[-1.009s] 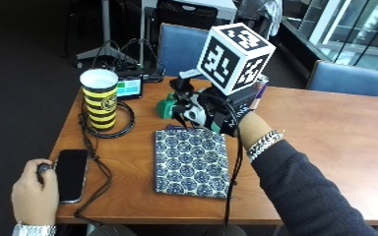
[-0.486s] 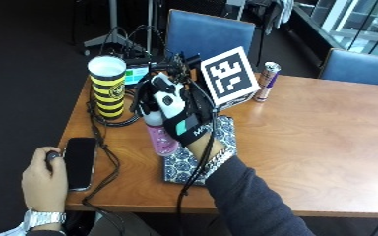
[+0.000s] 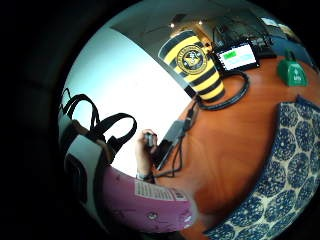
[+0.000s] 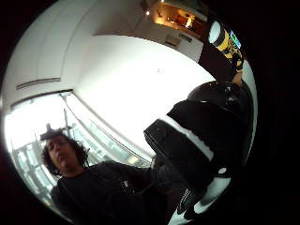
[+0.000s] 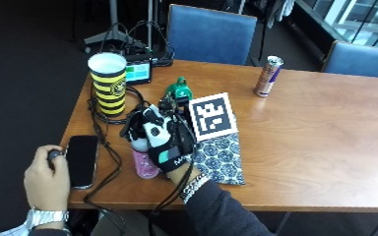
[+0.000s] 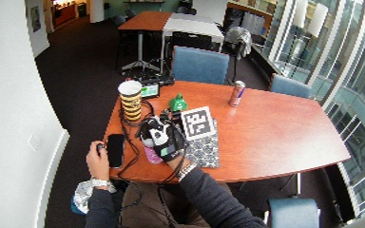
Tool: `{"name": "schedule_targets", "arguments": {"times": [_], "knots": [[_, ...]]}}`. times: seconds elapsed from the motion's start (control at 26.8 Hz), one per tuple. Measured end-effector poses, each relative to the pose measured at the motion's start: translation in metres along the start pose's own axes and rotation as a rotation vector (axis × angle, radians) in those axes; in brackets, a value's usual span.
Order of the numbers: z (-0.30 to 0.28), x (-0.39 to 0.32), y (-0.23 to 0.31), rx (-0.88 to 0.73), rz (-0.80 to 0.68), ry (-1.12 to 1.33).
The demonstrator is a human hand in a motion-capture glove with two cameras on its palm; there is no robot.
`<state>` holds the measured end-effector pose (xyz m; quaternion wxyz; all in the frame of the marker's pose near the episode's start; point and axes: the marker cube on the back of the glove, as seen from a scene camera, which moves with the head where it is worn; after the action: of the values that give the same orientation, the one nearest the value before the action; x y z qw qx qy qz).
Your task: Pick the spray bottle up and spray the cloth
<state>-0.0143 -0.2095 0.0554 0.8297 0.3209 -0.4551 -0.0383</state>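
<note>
Pickup looks done: gloved right hand [image 5: 161, 142] curls round the pink spray bottle [image 5: 143, 161], held upright near the bench [image 5: 307, 123] front edge, just left of the patterned cloth [image 5: 220, 158]; spraying still left.

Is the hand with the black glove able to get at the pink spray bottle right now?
Yes, it looks so. The gloved right hand is already wrapped around the top of the pink spray bottle, which stands on the table beside the patterned cloth. Nothing sits between them.

Spray bottle [image 5: 144, 163] stands between phone [image 5: 82, 154] and cloth [image 5: 218, 158].
</note>
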Motion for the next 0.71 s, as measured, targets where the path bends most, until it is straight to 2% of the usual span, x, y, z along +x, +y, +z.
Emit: {"name": "schedule_targets", "arguments": {"times": [0.71], "knots": [[-0.021, -0.017, -0.005, 0.165, -0.106, 0.060]]}}
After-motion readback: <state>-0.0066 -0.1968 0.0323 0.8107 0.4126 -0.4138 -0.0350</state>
